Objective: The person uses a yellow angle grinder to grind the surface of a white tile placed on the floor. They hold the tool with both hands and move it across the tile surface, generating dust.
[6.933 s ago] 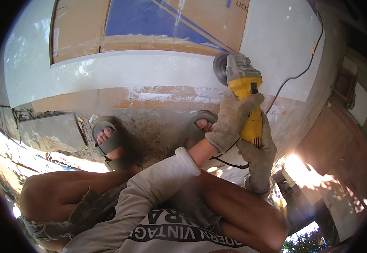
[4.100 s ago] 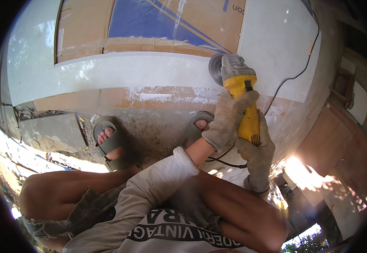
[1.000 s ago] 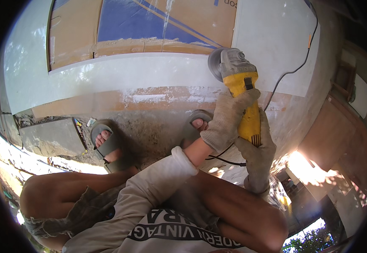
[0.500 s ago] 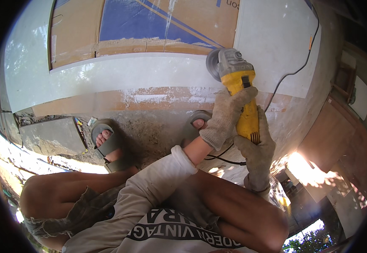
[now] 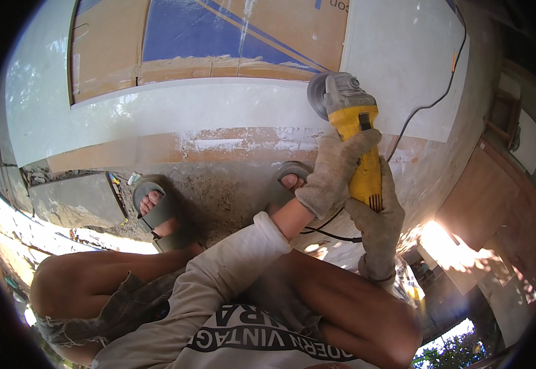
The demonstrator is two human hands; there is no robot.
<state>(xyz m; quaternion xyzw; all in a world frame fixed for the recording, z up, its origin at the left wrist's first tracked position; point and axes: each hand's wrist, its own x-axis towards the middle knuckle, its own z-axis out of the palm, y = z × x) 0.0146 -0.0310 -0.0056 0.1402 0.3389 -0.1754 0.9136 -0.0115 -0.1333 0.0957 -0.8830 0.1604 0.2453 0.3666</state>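
A yellow and grey angle grinder (image 5: 366, 172) is held slantwise between my two gloved hands. My left hand (image 5: 340, 161) wraps round the middle of its body, just behind the switch. Lower down, my right hand (image 5: 379, 224) grips the rear end near the vents, where a black cord comes out. The disc (image 5: 318, 96) sits at the upper left of the metal head, over a white sheet (image 5: 219, 107). I cannot tell whether the disc touches the sheet. Both hands wear dusty knitted gloves.
Brown and blue cardboard (image 5: 231, 43) shows inside the sheet's cut-out. A dark power cable (image 5: 431, 103) runs along the right. My sandalled feet (image 5: 157, 206) stand on rough ground below the sheet. Brown boards (image 5: 480, 197) lean at the right. A grey slab (image 5: 77, 198) lies at the left.
The grinder and both hands have shifted slightly to the right and a little toward me. My grip on it is the same.
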